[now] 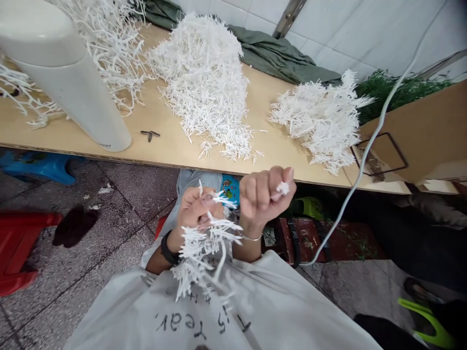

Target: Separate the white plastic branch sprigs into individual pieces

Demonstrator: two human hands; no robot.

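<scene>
My left hand [199, 206] is closed on a white plastic branch [197, 248] with many small spiky sprigs, which hangs down in front of my shirt. Beside it, my right hand [264, 194] is curled into a fist, with a small white plastic piece [282, 187] pinched between thumb and forefinger. Both hands are just off the table's near edge. On the table beyond them lies a large heap of loose white sprigs [215, 82]. A second pile of white sprigs [321, 119] sits to the right, and longer white branches [113, 53] are at the far left.
A white thermos bottle [73, 82] stands on the table [146, 158] at left, near a few sunflower seeds [150, 134]. A white cable [379, 124] hangs across the right side, before a cardboard box [430, 131]. Dark green cloth [277, 58] lies along the wall. Red stool [25, 243] at lower left.
</scene>
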